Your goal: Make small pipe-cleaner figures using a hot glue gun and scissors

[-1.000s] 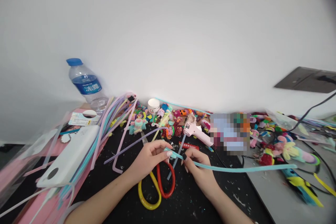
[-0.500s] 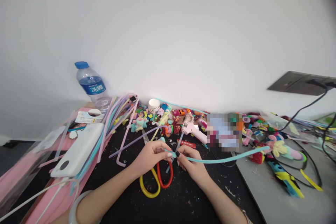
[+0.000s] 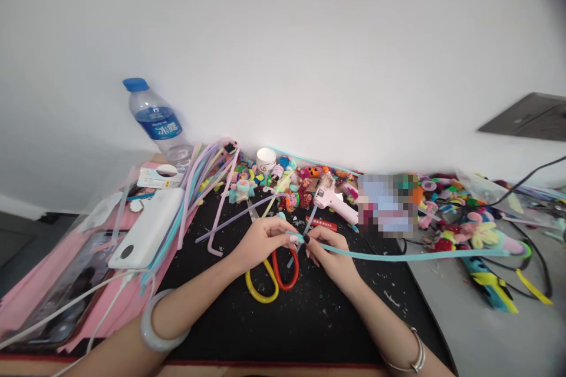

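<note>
While my left hand (image 3: pixel 260 242) pinches one end of a turquoise fuzzy stem (image 3: pixel 400 258) between thumb and fingertips, my right hand (image 3: pixel 332 259) pinches the same stem just beside it, thumb against forefinger. Both hands meet over the scissors (image 3: pixel 287 288), which lie with their red and yellow loops toward me and their blades partly hidden under my left hand. A short bit of turquoise shows at my left fingertips; the long remainder runs out past my right hand, well to the right of the scissors, beyond the edge of the black mat (image 3: pixel 327 330).

Beyond the scissors and a little to the right rests a pink glue gun (image 3: pixel 338 207), with a translucent stick (image 3: pixel 312 217) slanting from it behind my fingers. Left of the scissors, a bent pink stem (image 3: pixel 220 212) and a purple stem (image 3: pixel 234 221) lie near a loose bundle of pastel stems (image 3: pixel 191 194). Farther left are a white device with a cable (image 3: pixel 150 230) and a blue-capped bottle (image 3: pixel 158 122). Behind the scissors, against the wall, small colourful fuzzy figures (image 3: pixel 302 197) crowd around a white cup (image 3: pixel 266 160).
</note>
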### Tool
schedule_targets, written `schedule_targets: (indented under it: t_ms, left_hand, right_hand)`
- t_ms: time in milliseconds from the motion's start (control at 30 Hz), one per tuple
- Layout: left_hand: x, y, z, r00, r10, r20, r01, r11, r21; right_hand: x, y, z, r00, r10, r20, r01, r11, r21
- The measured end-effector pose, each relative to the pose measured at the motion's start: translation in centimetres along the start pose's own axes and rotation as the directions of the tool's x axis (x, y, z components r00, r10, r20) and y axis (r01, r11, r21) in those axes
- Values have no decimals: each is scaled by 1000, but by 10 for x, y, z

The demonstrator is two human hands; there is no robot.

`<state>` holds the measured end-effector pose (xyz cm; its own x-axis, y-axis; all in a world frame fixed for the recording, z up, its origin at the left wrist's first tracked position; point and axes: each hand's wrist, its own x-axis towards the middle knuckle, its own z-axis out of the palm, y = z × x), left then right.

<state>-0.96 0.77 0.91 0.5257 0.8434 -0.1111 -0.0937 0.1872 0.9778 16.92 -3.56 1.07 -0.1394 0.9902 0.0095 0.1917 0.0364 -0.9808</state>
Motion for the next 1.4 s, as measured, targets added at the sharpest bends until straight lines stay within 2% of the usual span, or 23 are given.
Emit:
schedule_targets:
  t_ms: [167,400,633,867,1167,1267,1400]
  left_hand:
    - [-1,-3,0,1000,13,-15,-13,1000,2]
    - [-2,-3,2,997,50,-51,-43,990,131]
    - [-3,-1,5,996,46,-71,-33,985,169]
    - [-3,0,8,992,55,-110,-37,986,163]
    - [1,-4,2,998,-36,-50,34,998,-52]
    - [2,-2,1,999,-14,-50,13,1000,-10]
    - [2,0,0,996,81,-42,-73,983,171]
  right_hand:
    - [1,-2,1,1000,-15,28,15,1000,-18]
    - [0,-2,0,997,-76,7,76,986,-148]
    - [-1,-1,-1,983,-183,-11,172,942,-289]
    - [-1,0,2,996,-87,-17,83,985,-149]
    - [-1,-6,8,994,17,-108,-21,999,-32]
    - [-2,-8,11,990,11,-140,-16,999,-34]
    - [-6,-7,13,988,-46,-151,34,996,-85]
